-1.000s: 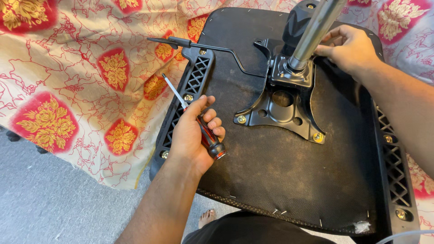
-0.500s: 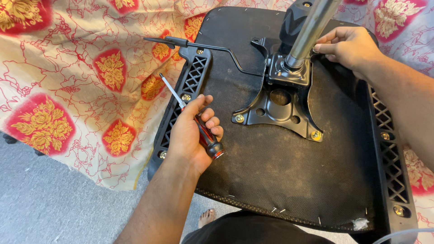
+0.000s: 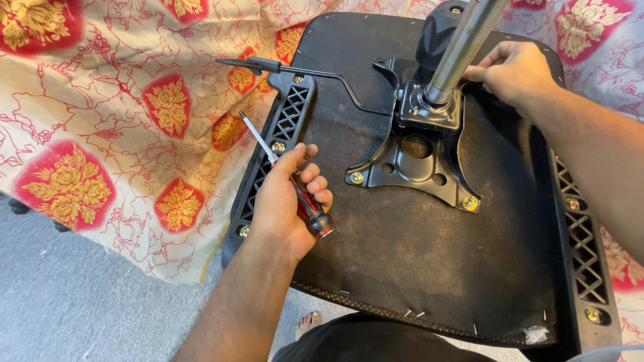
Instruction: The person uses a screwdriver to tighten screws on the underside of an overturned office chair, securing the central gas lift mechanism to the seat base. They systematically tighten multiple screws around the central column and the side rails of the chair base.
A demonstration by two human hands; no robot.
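An upturned office chair seat (image 3: 429, 268) with a dark fabric underside lies on a patterned cloth. A black metal mounting plate (image 3: 412, 164) with brass bolts is fixed at its middle, and a silver gas cylinder (image 3: 463, 40) rises from it. My left hand (image 3: 288, 201) grips a red and black screwdriver (image 3: 308, 204); its shaft points up and left over the left black plastic armrest bracket (image 3: 278, 134). My right hand (image 3: 513, 70) rests on the mechanism beside the cylinder's base, fingers curled against it. A thin black lever (image 3: 295, 70) juts left from the mechanism.
The cream cloth with red and gold flower patches (image 3: 121, 134) covers the surface under the seat. Grey floor (image 3: 80, 315) shows at lower left, with toes of a bare foot (image 3: 307, 325) below the seat edge. A second bracket (image 3: 580, 248) runs along the seat's right side.
The view has shifted slightly. My left hand and screwdriver stay at the left bracket; my right hand stays by the cylinder base.
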